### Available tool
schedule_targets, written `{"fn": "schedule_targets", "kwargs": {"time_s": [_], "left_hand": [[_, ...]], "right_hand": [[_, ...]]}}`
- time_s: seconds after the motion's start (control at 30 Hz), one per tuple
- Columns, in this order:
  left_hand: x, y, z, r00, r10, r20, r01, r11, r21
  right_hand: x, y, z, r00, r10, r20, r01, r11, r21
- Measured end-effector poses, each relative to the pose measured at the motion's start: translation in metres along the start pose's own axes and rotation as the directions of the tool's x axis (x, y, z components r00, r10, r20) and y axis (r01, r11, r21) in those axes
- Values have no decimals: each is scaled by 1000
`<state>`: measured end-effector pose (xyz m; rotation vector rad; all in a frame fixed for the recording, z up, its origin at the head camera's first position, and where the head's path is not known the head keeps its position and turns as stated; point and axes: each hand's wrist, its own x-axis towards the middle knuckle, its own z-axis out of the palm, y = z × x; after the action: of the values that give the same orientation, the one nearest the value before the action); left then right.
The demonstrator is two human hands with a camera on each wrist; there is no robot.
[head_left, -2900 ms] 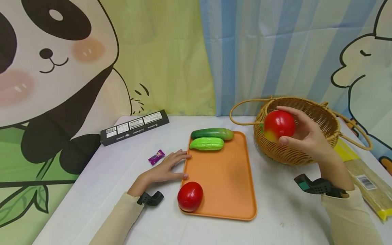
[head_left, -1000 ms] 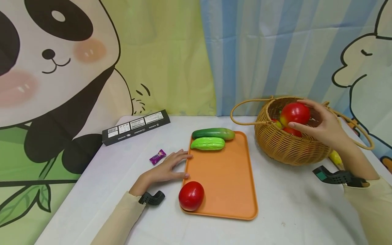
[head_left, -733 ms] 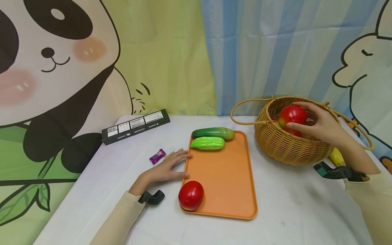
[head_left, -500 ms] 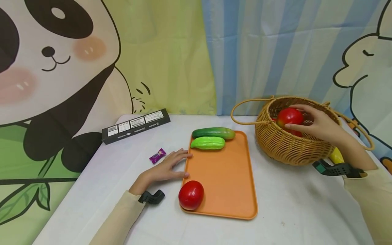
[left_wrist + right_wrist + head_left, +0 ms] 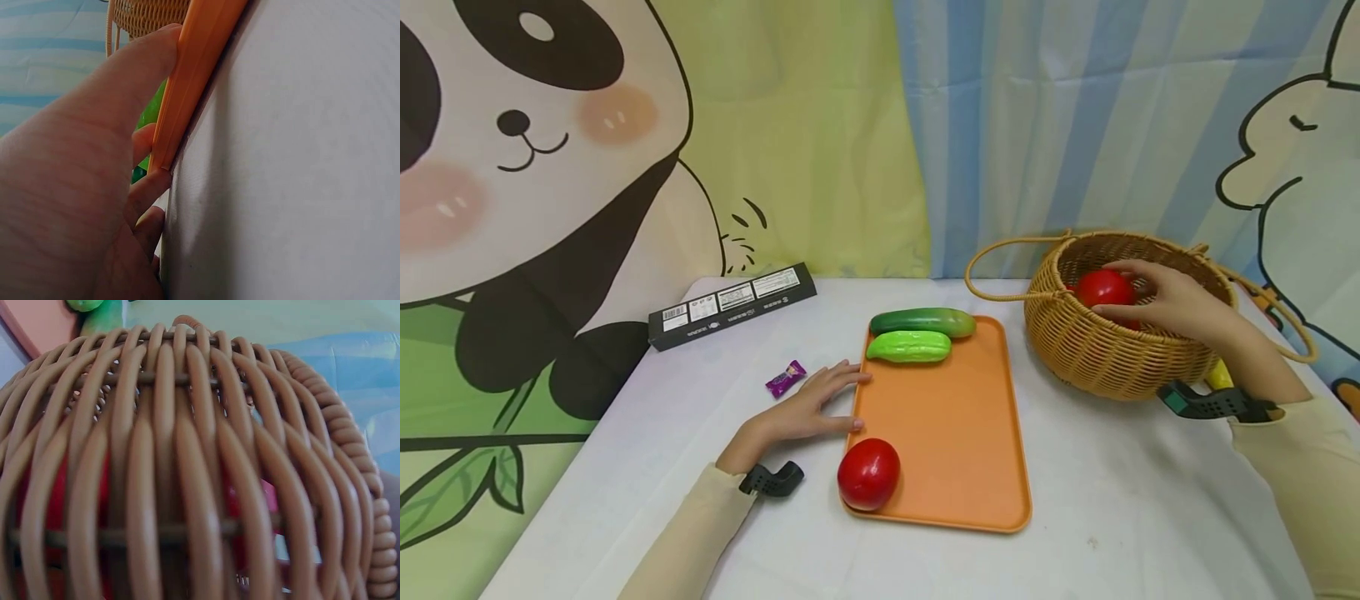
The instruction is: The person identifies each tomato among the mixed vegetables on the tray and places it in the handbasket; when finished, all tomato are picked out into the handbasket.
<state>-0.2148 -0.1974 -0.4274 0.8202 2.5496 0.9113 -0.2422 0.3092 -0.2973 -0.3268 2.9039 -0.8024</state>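
Observation:
My right hand (image 5: 1165, 296) reaches over the rim of the wicker basket (image 5: 1112, 358) and holds a round red fruit (image 5: 1105, 287), fingers behind it and thumb in front. The fruit sits low inside the basket's mouth. In the right wrist view the basket's weave (image 5: 150, 15) is not close, but wicker strands (image 5: 165, 425) fill the frame and red shows through the gaps. My left hand (image 5: 808, 411) rests with spread fingers against the left edge of the orange tray (image 5: 947, 433). On the tray lie a dark green cucumber (image 5: 925, 322), a bright green ridged vegetable (image 5: 910, 347) and another red fruit (image 5: 868, 475).
A purple-wrapped candy (image 5: 786, 379) lies left of the tray, and a long black box (image 5: 732, 306) is farther back. Something yellow (image 5: 1219, 375) shows behind the right wrist. The basket's handles (image 5: 1000, 296) stick out to both sides. A patterned curtain (image 5: 820, 142) hangs behind the table.
My right hand has carried the red fruit from in front of the basket to over its mouth, then lowered it inside. My left hand has stayed at the tray's edge.

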Motion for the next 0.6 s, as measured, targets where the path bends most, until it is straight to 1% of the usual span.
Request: {"fn": "schedule_targets", "kwargs": {"time_s": [0.17,0.27,0.47,0.6], "left_hand": [[0,0,0,1000,4,2,-4,1000,-4],[0,-1,0,1000,6,0,-6,1000,2],[1,-1,0,1000,10,-8,-10,1000,6],[1,-1,0,1000,14,-7,-14,1000,7]], "right_hand": [[2,0,1,999,-14,47,16,999,-31],[2,0,2,998,-28,63,30,999,-29],[2,0,1,997,-45,67,47,998,-29],[1,0,2,998,-36,58,37,999,-20]]}}
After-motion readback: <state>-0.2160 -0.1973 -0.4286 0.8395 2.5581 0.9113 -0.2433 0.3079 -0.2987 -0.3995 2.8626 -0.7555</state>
